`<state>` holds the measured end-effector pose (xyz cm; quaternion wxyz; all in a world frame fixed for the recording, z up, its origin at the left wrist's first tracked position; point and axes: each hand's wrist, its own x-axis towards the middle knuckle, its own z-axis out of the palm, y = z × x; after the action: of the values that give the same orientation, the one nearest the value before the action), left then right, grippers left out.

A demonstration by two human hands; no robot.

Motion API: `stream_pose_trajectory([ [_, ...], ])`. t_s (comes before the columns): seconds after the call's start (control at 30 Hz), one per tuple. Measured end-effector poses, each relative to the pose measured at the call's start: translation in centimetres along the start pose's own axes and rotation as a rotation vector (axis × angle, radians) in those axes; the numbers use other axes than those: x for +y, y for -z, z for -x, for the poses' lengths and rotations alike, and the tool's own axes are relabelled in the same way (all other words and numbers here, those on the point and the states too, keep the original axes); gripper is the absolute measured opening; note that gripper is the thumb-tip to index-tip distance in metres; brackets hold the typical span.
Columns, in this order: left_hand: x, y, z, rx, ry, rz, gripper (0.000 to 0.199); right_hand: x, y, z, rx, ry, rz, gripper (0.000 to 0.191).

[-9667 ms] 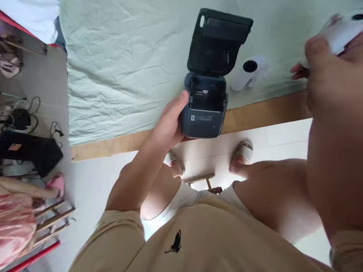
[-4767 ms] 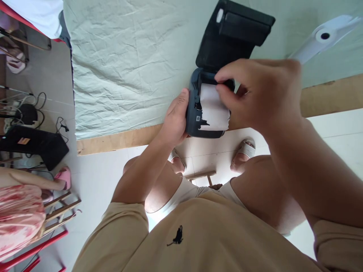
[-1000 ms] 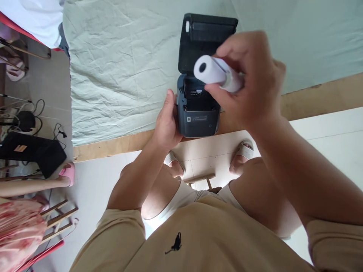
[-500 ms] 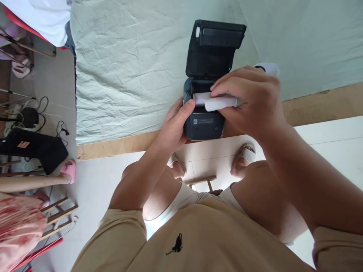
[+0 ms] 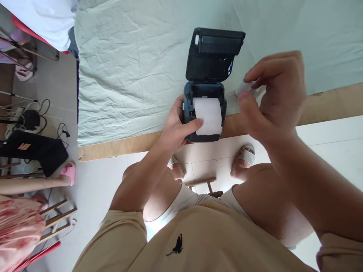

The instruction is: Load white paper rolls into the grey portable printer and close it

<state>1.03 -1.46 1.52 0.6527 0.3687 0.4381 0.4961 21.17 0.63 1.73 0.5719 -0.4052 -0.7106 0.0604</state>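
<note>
A small dark printer [image 5: 204, 90] stands at the table's front edge with its black lid [image 5: 215, 53] raised. White paper [image 5: 209, 115] lies in its bay and hangs over the front. My left hand [image 5: 181, 126] grips the printer's left side, the thumb pressed on the paper's left edge. To the right of the printer, my right hand [image 5: 272, 94] is raised over the cloth, thumb and fingers round a small white piece [image 5: 244, 87], perhaps paper; it is blurred and partly hidden by the fingers.
A pale green cloth [image 5: 130, 68] covers the table, whose wooden edge [image 5: 121, 147] faces me. On the left are another person's leg with a pink slipper [image 5: 69, 173], a wooden stool [image 5: 58, 217], cables and a black object [image 5: 34, 149] on the floor.
My right hand has moved off the printer to the right, with a white piece in its fingers. The paper now lies flat over the printer's front, and my left thumb has shifted onto it.
</note>
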Motion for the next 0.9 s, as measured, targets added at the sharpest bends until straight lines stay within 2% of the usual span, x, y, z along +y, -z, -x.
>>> stream_pose_trajectory([
  [0.13,0.3,-0.2,0.2,-0.001,0.015,-0.044,0.058,0.6,-0.3,-0.6,-0.166,-0.104,0.008,0.061],
  [0.2,0.3,0.0,0.0,-0.010,0.021,-0.048,0.060,0.5,-0.4,-1.0,-0.197,-0.119,-0.020,0.069],
  [0.27,0.2,0.1,0.0,-0.015,0.012,-0.038,0.056,0.1,-0.4,-1.3,-0.157,-0.146,-0.058,0.064],
  [0.4,0.1,0.3,0.0,-0.018,0.005,-0.030,0.053,-1.1,-0.2,-0.3,-0.039,-0.221,-0.184,0.026],
  [0.47,0.0,0.3,0.1,-0.024,0.022,-0.040,0.057,-1.3,-0.2,0.9,-0.047,-0.267,-0.279,0.019],
  [0.67,0.2,0.2,-0.1,-0.049,0.066,0.014,0.062,-0.2,-0.7,2.8,-0.253,-0.564,-0.399,0.039],
  [0.77,0.4,0.2,-0.1,-0.027,0.100,0.014,0.053,0.3,-1.1,2.6,-0.325,-0.625,-0.463,0.047],
  [0.9,0.6,0.3,-0.1,-0.049,0.105,0.000,0.046,0.6,-1.4,2.3,-0.341,-0.664,-0.525,0.054],
])
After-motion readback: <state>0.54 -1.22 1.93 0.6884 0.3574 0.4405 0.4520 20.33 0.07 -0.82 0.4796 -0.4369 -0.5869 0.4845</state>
